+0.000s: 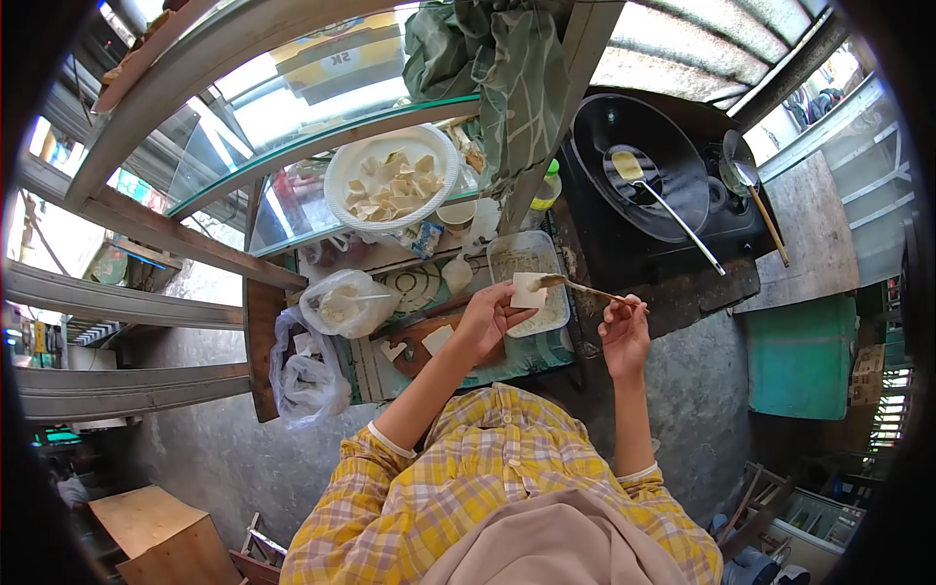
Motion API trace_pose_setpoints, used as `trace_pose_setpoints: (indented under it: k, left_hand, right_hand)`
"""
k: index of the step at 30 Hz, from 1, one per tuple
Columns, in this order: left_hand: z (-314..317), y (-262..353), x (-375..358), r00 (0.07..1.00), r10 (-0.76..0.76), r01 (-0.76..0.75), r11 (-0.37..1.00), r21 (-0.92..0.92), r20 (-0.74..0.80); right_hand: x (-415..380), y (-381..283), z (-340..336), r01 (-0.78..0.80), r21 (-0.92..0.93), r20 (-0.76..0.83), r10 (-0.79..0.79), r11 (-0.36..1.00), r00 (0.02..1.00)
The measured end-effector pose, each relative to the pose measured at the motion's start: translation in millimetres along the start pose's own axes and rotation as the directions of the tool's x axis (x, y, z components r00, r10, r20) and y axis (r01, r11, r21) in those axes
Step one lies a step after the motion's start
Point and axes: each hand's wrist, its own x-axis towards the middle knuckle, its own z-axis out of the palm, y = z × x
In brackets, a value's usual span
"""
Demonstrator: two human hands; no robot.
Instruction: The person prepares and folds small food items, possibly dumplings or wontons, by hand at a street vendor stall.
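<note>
A small square wrapper (527,292) lies across the fingers of my left hand (490,314), which holds it over the edge of a clear rectangular tub (557,314) of pale filling. My right hand (624,331) pinches the handle of a spoon (582,288), and the spoon's bowl rests on or just over the wrapper. Below my left forearm a brown board (414,358) carries more pale wrapper pieces (437,339). A white plate (343,208) heaped with folded wrappers (395,185) stands behind the glass edge.
At the right, a black wok (597,161) with a slotted ladle (682,222) sits on a stove. Plastic bags (346,302) stand at the left of the worktop. A green-capped jar (548,185) stands near the wooden post (575,73). Glass panes and beams frame the stall.
</note>
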Motion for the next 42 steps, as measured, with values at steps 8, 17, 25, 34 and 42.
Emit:
trace_pose_setpoints:
  k: [8, 17, 25, 34, 42]
  left_hand:
    - [22, 9, -19, 1.0, -0.031, 0.031, 0.999, 0.044, -0.001]
    - [27, 15, -30, 0.995, -0.092, 0.095, 0.992, -0.085, 0.034]
    - [22, 11, -31, 0.984, -0.16, 0.176, 0.938, -0.298, 0.078]
    - [23, 9, -35, 0.988, -0.154, 0.152, 0.955, -0.255, 0.012]
    - [14, 3, -33, 0.992, -0.129, 0.124, 0.971, -0.203, -0.011]
  right_hand:
    - [2, -2, 0, -0.034, 0.067, 0.011, 0.033, 0.997, 0.999]
    - [1, 5, -4, -0.069, 0.159, 0.029, 0.065, 0.985, 0.997]
    - [-2, 6, -3, -0.064, 0.208, 0.04, 0.057, 0.976, 0.998]
    - [-3, -1, -5, -0.011, 0.138, 0.034, 0.006, 0.99, 0.999]
    - [-4, -3, -6, -0.003, 0.096, 0.004, 0.002, 0.995, 1.0]
